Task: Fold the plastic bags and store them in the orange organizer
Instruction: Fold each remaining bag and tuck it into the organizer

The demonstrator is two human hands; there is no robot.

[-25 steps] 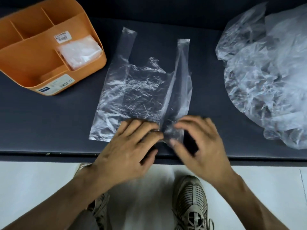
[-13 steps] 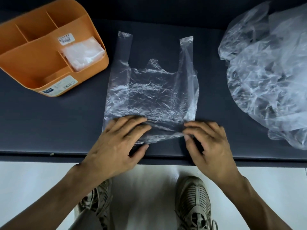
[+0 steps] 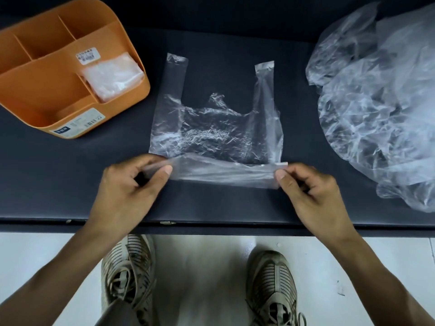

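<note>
The orange organizer sits in the upper left of the frame on the dark surface. It has a white sticker on an inside wall and a long label with a barcode on its front wall, but the writing on both is too small to read. A folded plastic bag lies in the right-hand slot of the organizer.

In the middle of the frame a clear plastic bag lies flat on the surface, with its two handles pointing to the top of the frame. Its bottom edge is lifted and turned up. The left hand pinches the bottom left corner between thumb and fingers. The right hand pinches the bottom right corner the same way.

A big heap of crumpled clear plastic bags fills the right side of the frame, well apart from the flat bag. Nothing lies between the flat bag and the organizer. At the bottom of the frame are two gray sneakers on a white floor.
</note>
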